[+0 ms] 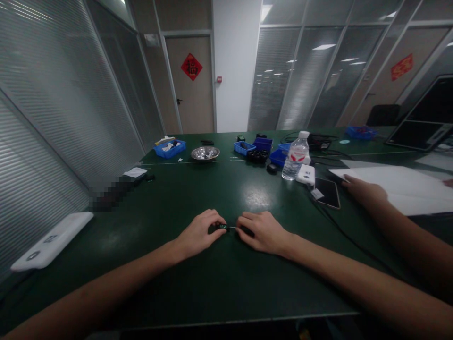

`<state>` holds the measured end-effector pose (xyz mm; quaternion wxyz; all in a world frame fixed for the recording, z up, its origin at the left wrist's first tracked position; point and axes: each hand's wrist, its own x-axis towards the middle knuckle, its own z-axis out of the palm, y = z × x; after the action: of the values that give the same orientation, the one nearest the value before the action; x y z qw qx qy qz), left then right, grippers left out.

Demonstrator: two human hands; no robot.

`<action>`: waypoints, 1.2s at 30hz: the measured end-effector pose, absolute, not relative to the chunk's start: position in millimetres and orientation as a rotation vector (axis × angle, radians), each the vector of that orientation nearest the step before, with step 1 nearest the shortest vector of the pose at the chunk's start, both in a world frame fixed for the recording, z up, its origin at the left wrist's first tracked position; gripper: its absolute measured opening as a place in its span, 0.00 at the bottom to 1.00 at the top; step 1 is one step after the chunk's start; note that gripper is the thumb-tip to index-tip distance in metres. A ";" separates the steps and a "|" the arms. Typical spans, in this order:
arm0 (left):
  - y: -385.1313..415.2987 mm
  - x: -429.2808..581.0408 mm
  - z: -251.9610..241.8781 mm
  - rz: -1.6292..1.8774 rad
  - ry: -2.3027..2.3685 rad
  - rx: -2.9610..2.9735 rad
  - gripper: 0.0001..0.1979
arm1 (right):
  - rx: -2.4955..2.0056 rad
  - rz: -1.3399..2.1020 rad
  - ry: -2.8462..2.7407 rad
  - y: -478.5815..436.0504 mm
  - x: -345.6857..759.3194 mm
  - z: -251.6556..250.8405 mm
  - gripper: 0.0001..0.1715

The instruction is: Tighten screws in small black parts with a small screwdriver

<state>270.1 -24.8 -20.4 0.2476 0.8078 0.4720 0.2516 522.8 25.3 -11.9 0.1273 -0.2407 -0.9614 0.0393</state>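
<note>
Your forearms point(336, 269) reach over the green surface point(170, 302), hands just apart.
Your right hand point(262, 231) curls its fingers around a thin metal-shafted tool point(232, 227), grip mostly hidden; your left hand point(202, 230), fingers nearly together, pinches a small green-and-black part point(223, 227) between the hands, at the shaft's end.

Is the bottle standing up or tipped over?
Standing up: the bottle has its base on the table and its cap on top.
</note>
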 end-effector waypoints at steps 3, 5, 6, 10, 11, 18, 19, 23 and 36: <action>-24.7 269.9 -21.0 0.701 1.257 2.205 0.09 | -0.680 0.104 -2.802 24.5 522.8 -12.2 0.14; -25.3 270.1 -20.7 0.705 1.238 2.199 0.10 | -0.666 0.091 -2.796 24.2 522.8 -13.6 0.14; -25.8 270.3 -20.3 0.706 1.234 2.192 0.10 | -0.661 0.079 -2.789 24.0 522.8 -14.6 0.14; -27.2 270.7 -18.1 0.730 1.220 2.172 0.10 | -0.638 0.056 -2.748 22.2 522.3 -17.4 0.14; -27.4 270.7 -17.4 0.738 1.210 2.167 0.10 | -0.633 0.059 -2.740 21.6 522.2 -17.4 0.14; -27.9 269.2 -14.3 0.781 1.154 2.101 0.09 | -0.619 0.098 -2.718 20.6 523.4 -16.2 0.15; -27.8 269.0 -14.5 0.791 1.151 2.094 0.09 | -0.615 0.104 -2.714 21.0 523.7 -16.6 0.15; -27.1 269.2 -15.6 0.823 1.142 2.054 0.09 | -0.621 0.120 -2.697 21.9 524.2 -17.7 0.14; -31.2 270.7 -17.0 0.809 1.173 2.252 0.09 | -0.546 -0.039 -2.761 23.3 522.7 -17.2 0.13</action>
<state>270.7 -31.2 -17.0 0.2360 0.8212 0.4278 0.2949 522.7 23.3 -17.2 0.1626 -0.1913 -0.9679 -0.0135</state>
